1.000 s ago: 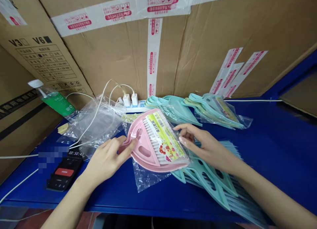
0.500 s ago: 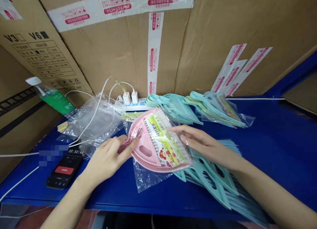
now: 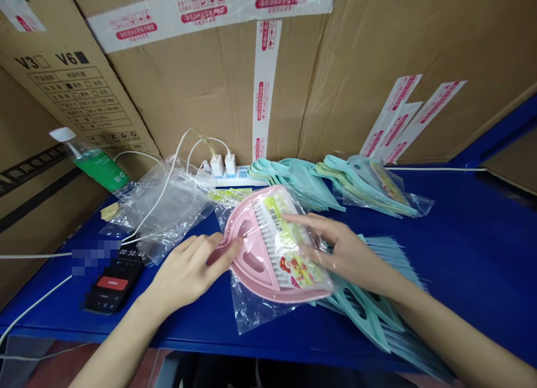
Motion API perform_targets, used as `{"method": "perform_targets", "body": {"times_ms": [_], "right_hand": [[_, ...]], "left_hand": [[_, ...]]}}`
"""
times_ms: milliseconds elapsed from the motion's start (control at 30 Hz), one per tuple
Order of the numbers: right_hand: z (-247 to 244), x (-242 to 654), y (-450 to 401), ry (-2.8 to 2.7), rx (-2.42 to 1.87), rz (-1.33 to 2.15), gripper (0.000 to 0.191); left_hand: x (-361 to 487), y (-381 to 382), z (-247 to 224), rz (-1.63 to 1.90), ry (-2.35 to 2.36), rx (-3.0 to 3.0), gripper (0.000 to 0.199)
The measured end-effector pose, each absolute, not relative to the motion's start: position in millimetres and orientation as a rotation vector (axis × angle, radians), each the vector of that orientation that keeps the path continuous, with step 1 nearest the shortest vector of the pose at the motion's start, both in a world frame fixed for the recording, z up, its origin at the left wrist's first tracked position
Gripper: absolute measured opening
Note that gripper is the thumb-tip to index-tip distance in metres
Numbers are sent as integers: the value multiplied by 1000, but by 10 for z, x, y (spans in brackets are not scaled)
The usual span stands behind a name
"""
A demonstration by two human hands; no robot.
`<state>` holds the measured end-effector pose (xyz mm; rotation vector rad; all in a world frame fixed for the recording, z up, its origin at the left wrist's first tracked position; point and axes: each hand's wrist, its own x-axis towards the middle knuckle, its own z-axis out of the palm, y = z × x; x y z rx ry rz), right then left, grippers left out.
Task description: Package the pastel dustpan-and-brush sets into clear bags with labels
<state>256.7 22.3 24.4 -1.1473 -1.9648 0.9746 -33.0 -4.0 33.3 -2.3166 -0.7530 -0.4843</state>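
Pink plastic dustpan (image 3: 249, 259) with a white-bristled brush (image 3: 268, 248) nested in it sits in a clear plastic bag (image 3: 251, 310) on the blue tabletop (image 3: 470, 237), tilted, between the person's hands. The hands stay apart, one at each side of it. The left hand (image 3: 188, 270) is at the handle end, its fingers (image 3: 213, 252) against the pink plastic through the film. The right hand (image 3: 339, 254) lies across the brush, just above a printed label (image 3: 297, 270). How firmly either grips, I cannot tell.

Teal dustpans (image 3: 361, 315) lie fanned under the right wrist, with more teal dustpans (image 3: 297, 184) stacked behind, beside a power strip (image 3: 239, 179). Further left are a crumpled plastic bag (image 3: 163, 209), a black phone (image 3: 113, 282) and a green bottle (image 3: 98, 167).
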Motion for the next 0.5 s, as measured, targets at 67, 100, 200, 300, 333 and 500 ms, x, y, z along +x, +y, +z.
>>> {"method": "perform_targets", "body": {"times_ms": [67,100,200,300,333,500], "right_hand": [[234,2595,243,-1858,-1112,1016,51],[235,2623,261,-1804,-1097,1029,53],[275,2727,334,-1731,-1089,969,57],[356,2765,436,-1887,-1094,872,54],[388,2744,484,-1970,-1092,841,52],[531,2387,861,-2264,-1085,737,49]], "left_hand": [[-357,-90,330,-482,-771,-2309,35],[-385,-129,321,-491,-795,-2309,34],[-528,-296,260,-536,-913,-2310,31],[-729,-501,172,-539,-1023,-2289,37],[-798,-568,143,-528,-1058,-2278,43],[-1067,-840,-2,-513,-1168,-2253,62]]}}
